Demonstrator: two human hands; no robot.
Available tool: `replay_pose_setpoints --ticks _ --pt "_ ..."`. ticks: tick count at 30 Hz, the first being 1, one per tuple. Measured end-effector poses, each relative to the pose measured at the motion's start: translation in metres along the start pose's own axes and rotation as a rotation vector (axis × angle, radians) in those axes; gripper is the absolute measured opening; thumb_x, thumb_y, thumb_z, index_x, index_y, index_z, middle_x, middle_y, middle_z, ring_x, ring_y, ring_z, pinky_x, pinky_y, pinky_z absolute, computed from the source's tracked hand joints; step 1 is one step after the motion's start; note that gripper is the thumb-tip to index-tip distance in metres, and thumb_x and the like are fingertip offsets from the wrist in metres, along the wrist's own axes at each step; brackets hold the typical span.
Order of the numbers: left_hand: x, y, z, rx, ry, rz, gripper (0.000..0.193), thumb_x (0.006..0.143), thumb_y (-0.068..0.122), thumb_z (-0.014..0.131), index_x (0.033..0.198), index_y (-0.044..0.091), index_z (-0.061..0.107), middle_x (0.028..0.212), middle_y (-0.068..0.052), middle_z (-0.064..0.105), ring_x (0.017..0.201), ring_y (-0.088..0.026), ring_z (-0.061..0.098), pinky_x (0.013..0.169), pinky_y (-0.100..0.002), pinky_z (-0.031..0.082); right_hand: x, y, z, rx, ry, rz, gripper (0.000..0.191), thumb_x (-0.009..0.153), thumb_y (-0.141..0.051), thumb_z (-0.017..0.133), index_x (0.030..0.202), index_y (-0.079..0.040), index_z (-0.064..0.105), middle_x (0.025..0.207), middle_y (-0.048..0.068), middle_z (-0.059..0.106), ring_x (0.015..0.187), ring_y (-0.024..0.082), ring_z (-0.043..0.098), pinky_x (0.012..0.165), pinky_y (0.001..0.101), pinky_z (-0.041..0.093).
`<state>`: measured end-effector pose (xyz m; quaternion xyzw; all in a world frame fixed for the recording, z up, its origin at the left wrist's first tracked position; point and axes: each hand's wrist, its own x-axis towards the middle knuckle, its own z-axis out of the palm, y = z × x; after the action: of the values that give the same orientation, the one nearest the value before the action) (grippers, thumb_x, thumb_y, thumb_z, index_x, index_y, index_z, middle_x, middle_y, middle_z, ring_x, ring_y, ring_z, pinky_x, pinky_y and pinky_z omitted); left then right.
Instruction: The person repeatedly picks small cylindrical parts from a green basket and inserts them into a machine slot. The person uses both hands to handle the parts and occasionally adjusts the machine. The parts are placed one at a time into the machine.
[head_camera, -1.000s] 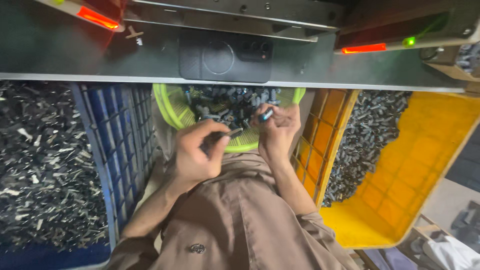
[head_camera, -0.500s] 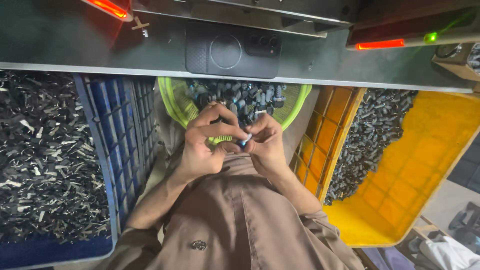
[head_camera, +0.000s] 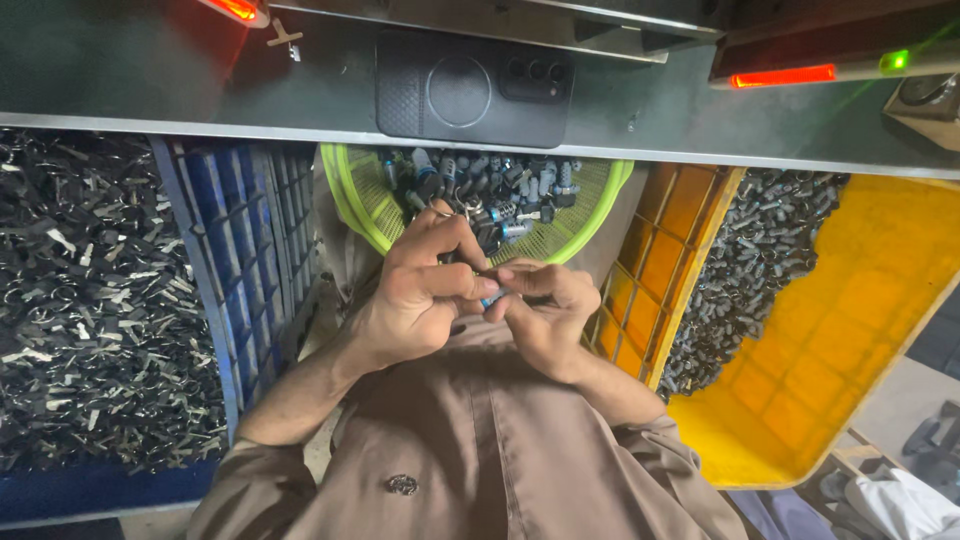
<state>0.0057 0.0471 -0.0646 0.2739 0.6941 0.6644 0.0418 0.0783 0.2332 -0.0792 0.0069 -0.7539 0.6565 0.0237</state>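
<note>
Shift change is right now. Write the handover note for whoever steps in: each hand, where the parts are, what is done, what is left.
Left hand: fingers pinched on a small dark part, pressed against the right hand.
Right hand: fingers closed on the same small part, which shows a bit of blue; most of it is hidden.
Green basket, just beyond the hands: holds loose dark and silvery pieces.
Blue crate, at the left: full of dark metal strips.
Yellow crate, at the right: a pile of dark cylindrical parts along its left side, the rest bare.
Done: one piece is in hand.
Left: whether it is finished cannot be told; the basket holds many more.
</note>
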Motion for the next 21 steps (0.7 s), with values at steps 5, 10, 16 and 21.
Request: replay_pose_setpoints --ticks 5,10,16,21 --pt "-0.002 -0.001 0.002 -0.034 -0.001 -0.045 0.022 0.069 -0.008 0.080 0.078 0.006 0.065 0.091 -0.005 0.060 0.088 -0.026 0.050 0.078 -0.039 0.039 -0.006 -0.003 0.000 -0.045 -0.047 -0.134 0.025 0.087 0.020 0.061 0.106 0.004 0.060 0.101 0.021 0.075 0.075 0.022 0.078 0.063 0.0289 0.063" --pt "-0.008 -0.007 0.003 0.034 0.018 -0.106 0.022 0.068 -0.008 0.077 0.081 0.006 0.067 0.091 -0.007 0.061 0.088 -0.026 0.054 0.077 -0.038 0.042 0.000 0.014 -0.003 -0.330 -0.045 -0.175 0.034 0.078 0.017 0.076 0.101 -0.003 0.062 0.100 0.014 0.075 0.078 0.022 0.077 0.066 0.0300 0.059" --pt "-0.033 -0.023 0.007 -0.112 0.251 -0.304 0.030 0.080 0.008 0.083 0.104 -0.004 0.070 0.090 -0.008 0.068 0.082 -0.015 0.065 0.073 -0.030 0.050 0.052 0.029 -0.015 0.345 0.121 0.115 0.031 0.090 0.016 0.068 0.108 -0.004 0.052 0.094 0.009 0.071 0.085 0.018 0.071 0.078 0.0325 0.061" --pt "-0.055 -0.042 0.015 -0.431 0.471 -0.393 0.019 0.089 0.009 0.084 0.094 0.000 0.067 0.087 -0.005 0.068 0.073 -0.009 0.064 0.063 -0.023 0.047 0.150 -0.002 -0.037 -0.243 0.355 -0.530 0.029 0.090 0.017 0.065 0.108 0.001 0.048 0.100 0.013 0.062 0.087 0.024 0.073 0.073 0.0362 0.064"
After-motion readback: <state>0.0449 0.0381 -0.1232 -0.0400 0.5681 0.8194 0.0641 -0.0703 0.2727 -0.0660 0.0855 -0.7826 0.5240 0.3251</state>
